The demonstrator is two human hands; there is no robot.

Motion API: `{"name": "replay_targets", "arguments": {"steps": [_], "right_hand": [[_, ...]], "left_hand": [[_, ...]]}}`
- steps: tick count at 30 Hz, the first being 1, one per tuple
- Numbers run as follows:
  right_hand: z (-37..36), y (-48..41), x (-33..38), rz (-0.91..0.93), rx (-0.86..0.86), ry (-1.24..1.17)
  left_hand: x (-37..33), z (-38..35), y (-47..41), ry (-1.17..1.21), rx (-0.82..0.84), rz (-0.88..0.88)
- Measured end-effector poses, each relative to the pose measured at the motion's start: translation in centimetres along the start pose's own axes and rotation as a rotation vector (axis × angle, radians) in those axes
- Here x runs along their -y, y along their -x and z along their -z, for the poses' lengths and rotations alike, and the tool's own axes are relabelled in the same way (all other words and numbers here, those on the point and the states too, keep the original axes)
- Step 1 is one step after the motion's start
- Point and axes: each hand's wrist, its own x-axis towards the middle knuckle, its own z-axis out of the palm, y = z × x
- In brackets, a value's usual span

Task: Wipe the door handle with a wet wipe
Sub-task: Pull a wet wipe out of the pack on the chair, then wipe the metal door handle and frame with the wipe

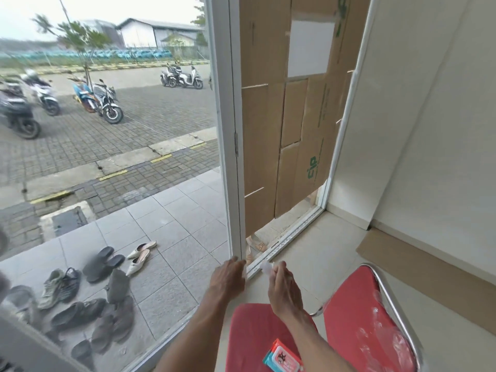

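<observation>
A small, crumpled white wet wipe [264, 267] shows low in the frame, just right of centre. It is pinched at the fingertips of the right hand [284, 288], near the foot of a white door frame [239, 183]. A red-and-teal wipe pack [281, 357] lies flat at the bottom edge.

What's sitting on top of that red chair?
A pack of wet wipes lies on the red chair, on its seat. The right forearm crosses above it, hiding part of the seat; the picture's edge cuts off the pack's bottom.
</observation>
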Motion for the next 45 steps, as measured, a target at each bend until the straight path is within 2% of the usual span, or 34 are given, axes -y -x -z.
{"name": "replay_targets", "arguments": {"steps": [13, 25, 32, 39, 45], "right_hand": [[11.2, -0.4, 14.5, 0.184, -0.250, -0.092], [17.2, 2.6, 26.9, 0.363, -0.320, -0.146], [16.9, 4.9, 35.1, 0.483, -0.335, -0.234], [13.2, 8.3, 45.0, 0.612, -0.220, -0.323], [9.5, 10.6, 53.3, 0.810, -0.106, -0.409]], "left_hand": [[-0.3, 17.4, 7.1, -0.086, -0.282, -0.016], [1.7, 28.2, 15.6, -0.076, -0.497, 0.021], [6.1, 33.4, 22.1, -0.072, -0.616, 0.106], [12.9, 36.8, 28.4, 0.104, -0.668, 0.253], [18.6, 39.0, 33.3, 0.210, -0.774, 0.347]]}}
